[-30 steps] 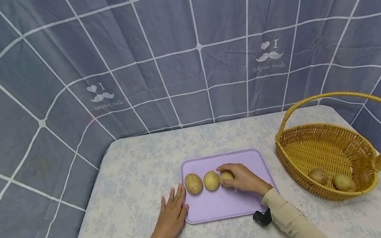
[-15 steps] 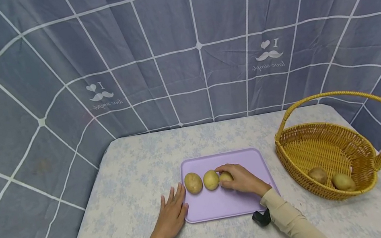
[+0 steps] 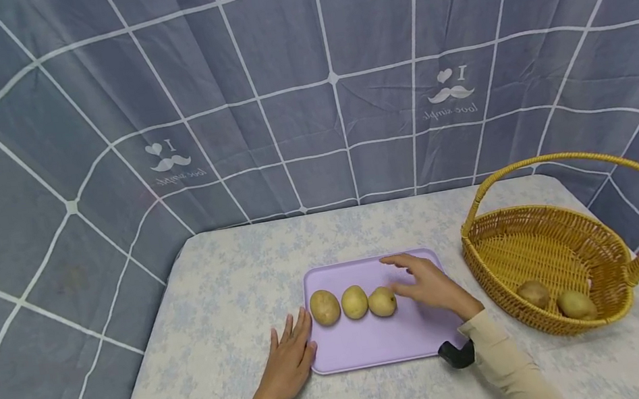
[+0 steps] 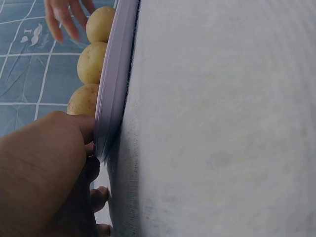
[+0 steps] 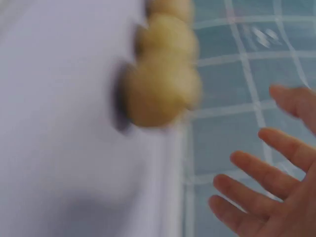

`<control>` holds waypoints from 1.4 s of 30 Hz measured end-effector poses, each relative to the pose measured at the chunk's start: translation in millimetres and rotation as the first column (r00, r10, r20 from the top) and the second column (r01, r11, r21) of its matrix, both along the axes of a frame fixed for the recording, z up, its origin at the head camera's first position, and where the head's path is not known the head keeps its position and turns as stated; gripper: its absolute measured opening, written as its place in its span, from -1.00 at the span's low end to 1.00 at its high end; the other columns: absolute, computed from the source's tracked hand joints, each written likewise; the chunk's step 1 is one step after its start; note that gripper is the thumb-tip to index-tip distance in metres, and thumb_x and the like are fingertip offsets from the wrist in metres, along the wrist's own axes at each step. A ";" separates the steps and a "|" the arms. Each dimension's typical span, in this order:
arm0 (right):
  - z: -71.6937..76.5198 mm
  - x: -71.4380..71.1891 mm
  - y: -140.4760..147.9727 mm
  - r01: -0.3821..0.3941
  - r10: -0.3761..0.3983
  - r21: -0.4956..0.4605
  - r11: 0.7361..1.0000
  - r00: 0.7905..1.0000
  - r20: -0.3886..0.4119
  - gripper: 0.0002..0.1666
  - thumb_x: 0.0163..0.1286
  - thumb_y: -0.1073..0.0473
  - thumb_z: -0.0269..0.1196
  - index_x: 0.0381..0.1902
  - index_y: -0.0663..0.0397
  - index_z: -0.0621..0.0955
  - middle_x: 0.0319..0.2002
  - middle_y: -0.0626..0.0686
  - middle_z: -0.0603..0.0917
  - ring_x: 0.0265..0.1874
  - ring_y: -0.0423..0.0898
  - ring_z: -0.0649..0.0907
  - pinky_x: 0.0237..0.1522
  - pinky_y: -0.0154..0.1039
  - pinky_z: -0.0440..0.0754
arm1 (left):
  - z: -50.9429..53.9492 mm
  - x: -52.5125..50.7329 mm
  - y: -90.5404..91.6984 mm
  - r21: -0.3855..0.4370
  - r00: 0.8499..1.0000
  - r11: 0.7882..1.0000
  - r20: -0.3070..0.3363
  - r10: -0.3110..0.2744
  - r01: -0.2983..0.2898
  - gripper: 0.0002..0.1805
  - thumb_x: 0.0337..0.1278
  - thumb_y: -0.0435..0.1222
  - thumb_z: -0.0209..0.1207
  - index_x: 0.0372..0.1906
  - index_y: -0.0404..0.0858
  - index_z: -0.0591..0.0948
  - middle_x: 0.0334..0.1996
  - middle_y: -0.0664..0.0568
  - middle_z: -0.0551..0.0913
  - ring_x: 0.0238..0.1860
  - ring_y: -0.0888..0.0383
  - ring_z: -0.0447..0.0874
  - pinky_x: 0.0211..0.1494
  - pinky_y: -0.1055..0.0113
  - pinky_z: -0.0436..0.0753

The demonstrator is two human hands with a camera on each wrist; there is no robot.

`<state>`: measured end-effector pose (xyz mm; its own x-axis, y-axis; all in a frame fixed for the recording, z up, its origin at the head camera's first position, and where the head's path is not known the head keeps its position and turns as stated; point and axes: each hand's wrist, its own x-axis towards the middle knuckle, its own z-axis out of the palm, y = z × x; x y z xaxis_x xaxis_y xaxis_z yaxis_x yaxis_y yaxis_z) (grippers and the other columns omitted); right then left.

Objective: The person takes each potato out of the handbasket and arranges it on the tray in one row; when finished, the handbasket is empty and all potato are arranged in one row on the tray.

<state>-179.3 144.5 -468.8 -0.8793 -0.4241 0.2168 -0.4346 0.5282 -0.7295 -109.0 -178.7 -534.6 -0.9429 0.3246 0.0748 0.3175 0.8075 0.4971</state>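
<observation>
Sitting at the right end of a row of three on the lilac tray, the right potato is pale yellow, rounded and smooth, with a small dark spot on its right side. It almost meets the middle potato, which is similarly yellow and slightly taller; the left potato is the largest, browner and finely speckled. The right hand hovers above the tray, to the right of the right potato and just beside it, fingers spread apart and thumb pointing towards it; the right wrist view, though blurred, shows a gap between them. The left hand lies with its fingers extended and parted, tips touching the tray's left rim, just beside the left potato. Further right on the bench, two more potatoes lie in a wicker basket.
</observation>
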 end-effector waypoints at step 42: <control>-1.6 46.0 188.4 0.083 -0.120 0.167 0.982 0.967 0.223 -0.48 0.35 0.29 0.19 0.19 0.52 0.41 0.08 0.45 0.52 -0.05 0.12 0.60 -0.22 -0.33 0.60 | 6.0 -0.4 1.4 0.006 1.000 1.000 0.013 0.005 -0.006 -0.40 0.48 -0.16 -0.12 0.48 -0.28 0.11 0.49 -0.04 0.04 0.50 -0.13 -0.11 0.44 -0.26 -0.24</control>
